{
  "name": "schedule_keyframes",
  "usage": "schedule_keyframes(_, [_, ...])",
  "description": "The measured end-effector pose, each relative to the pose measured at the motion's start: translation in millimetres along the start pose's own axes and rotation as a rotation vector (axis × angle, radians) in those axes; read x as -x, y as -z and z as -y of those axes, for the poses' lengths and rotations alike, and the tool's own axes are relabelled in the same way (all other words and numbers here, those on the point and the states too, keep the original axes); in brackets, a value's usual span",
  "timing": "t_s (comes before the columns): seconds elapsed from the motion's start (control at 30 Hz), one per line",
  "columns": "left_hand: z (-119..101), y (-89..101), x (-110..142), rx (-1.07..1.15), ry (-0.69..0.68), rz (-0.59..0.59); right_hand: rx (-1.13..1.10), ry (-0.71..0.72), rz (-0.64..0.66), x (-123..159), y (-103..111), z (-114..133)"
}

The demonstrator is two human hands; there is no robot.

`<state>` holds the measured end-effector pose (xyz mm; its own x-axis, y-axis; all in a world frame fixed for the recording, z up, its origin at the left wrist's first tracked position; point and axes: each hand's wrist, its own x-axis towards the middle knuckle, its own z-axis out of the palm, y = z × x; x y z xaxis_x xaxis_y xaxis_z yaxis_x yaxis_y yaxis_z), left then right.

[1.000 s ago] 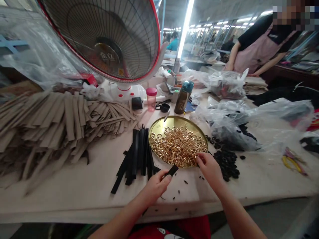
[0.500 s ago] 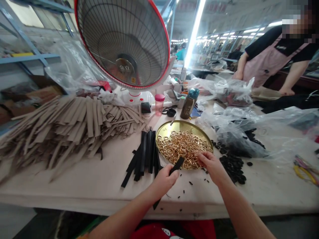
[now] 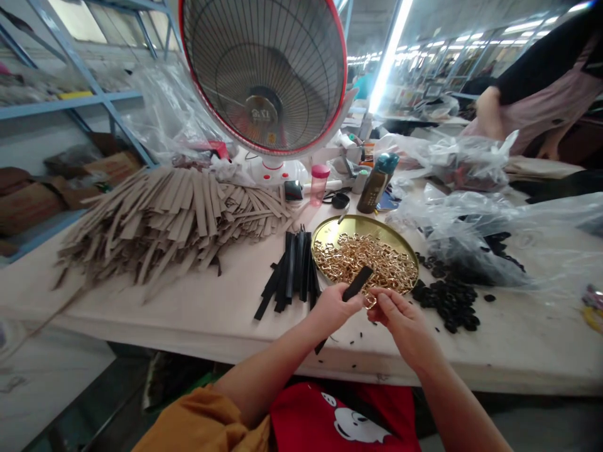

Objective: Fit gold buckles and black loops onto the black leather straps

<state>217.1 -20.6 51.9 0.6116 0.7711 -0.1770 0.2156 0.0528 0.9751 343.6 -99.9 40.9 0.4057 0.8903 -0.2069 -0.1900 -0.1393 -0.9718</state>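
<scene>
My left hand is closed round a black strap, whose upper end sticks out above the thumb and whose lower end hangs below the wrist. My right hand pinches a small gold buckle between thumb and fingers, close beside the left hand. Just behind both hands stands a round gold tray, heaped with gold buckles. More black straps lie in a bundle left of the tray.
A pile of grey-brown strips covers the left. Behind stand a fan-shaped heater, pink cup and dark bottle. Black discs and plastic bags lie right. A person in a pink apron stands beyond.
My right hand has drawn back from the buckle heap toward my left hand, now with a buckle in its fingertips. The view has shifted, and the person beyond has moved.
</scene>
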Motion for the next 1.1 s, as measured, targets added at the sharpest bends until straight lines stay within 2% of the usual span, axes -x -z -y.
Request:
schedule_keyframes(0.1, [6,-4.1,4,0.044,-0.013,-0.072,-0.052,0.035,-0.046,6,-11,-5])
schedule_keyframes(0.17, [8,-5.7,7,0.073,-0.044,-0.061,-0.079,0.067,-0.108,7,-15,-8])
schedule_keyframes(0.27, [10,-0.8,11,0.076,-0.075,0.036,-0.094,0.086,-0.14,7,-9,-11])
schedule_keyframes(0.43, [9,20.7,22,-0.055,-0.028,0.254,0.016,0.171,-0.039,9,13,-19])
schedule_keyframes(0.6, [-2,33.6,31,-0.237,-0.132,0.373,-0.013,0.15,0.018,16,15,-18])
schedule_keyframes(0.8, [-7,38.5,28,-0.409,-0.182,0.416,0.013,0.078,0.109,18,15,-11])
schedule_keyframes(0.93, [-11,29.6,28,-0.341,-0.231,0.403,0.124,0.04,0.159,18,6,-12])
schedule_keyframes(1.0, [-10,23.2,29,-0.232,-0.204,0.384,0.127,-0.006,0.118,20,-2,-15])
schedule_keyframes(1.1, [-4,16.6,30,-0.126,-0.071,0.361,0.122,-0.003,-0.006,24,-10,-19])
